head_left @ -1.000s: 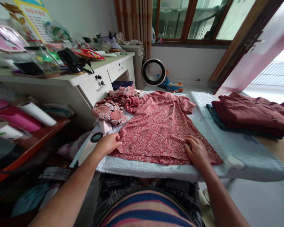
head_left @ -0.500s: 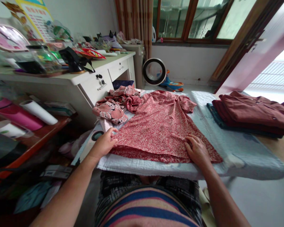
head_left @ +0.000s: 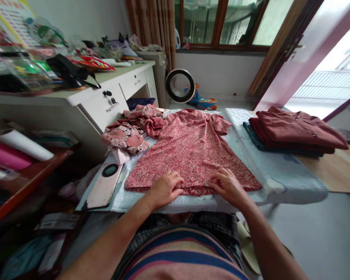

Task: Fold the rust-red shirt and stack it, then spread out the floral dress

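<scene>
A red floral short-sleeved blouse (head_left: 189, 151) lies spread out on a pale blue cloth-covered board (head_left: 291, 182), its neck away from me and its hem towards me. At the middle of the hem, my left hand (head_left: 165, 189) has its fingers curled and its thumb below, with the cloth's edge between them. A short way to the right, my right hand (head_left: 228, 187) pinches the same hem with fingers bent. Between the two hands a little of the hem's underlayer shows. Crumpled pink floral clothing (head_left: 128, 136) touches the blouse's left sleeve.
Folded clothes (head_left: 297, 130) are stacked on the board's right side. At its left corner lies a pale flat item with a dark round patch (head_left: 103, 184). A cluttered white desk (head_left: 96, 111) stands left, near a washing machine's open round door (head_left: 180, 85). An orange-edged shelf (head_left: 32, 186) is lower left.
My left hand has moved right from the blouse's left hem corner to the middle of the hem. My right hand has come slightly inward. The view has shifted to the right.
</scene>
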The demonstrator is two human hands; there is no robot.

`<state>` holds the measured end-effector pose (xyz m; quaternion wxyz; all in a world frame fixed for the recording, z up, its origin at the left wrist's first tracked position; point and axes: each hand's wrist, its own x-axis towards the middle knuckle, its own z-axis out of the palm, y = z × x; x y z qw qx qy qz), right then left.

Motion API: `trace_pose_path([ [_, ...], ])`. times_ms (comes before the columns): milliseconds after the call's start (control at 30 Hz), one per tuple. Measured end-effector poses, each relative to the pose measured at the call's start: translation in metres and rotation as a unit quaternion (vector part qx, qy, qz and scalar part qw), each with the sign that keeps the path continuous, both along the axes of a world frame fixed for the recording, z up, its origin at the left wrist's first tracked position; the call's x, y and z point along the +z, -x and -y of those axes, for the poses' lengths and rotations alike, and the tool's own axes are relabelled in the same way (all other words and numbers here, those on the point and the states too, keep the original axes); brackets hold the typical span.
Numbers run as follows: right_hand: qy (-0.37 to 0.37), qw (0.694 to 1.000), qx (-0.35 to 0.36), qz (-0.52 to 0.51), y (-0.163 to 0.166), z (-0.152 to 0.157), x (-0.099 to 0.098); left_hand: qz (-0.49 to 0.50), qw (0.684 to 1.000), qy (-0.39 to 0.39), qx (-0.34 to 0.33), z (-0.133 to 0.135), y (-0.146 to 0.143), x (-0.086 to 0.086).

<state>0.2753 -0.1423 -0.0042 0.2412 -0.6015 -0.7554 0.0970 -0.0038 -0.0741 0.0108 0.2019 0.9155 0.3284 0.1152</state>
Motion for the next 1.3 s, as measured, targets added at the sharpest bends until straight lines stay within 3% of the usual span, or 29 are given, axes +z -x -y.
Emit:
trace_pose_path([
  [233,-0.01,1.0,-0.004,-0.018,0.01,0.001,-0.015,-0.009,0.999,-0.048,-0.001,-0.001,-0.024,-0.017],
  [633,-0.03,0.999,0.001,-0.044,0.018,0.007,-0.01,0.078,0.996,-0.05,-0.015,0.007,-0.018,-0.013],
  [900,-0.012,0.999,0.008,-0.04,0.017,0.018,-0.009,0.003,0.994,-0.103,-0.043,0.018,-0.01,-0.019],
  [1300,0.008,0.999,0.032,-0.034,0.016,0.024,-0.008,-0.054,0.99,-0.105,-0.074,0.023,-0.01,-0.013],
])
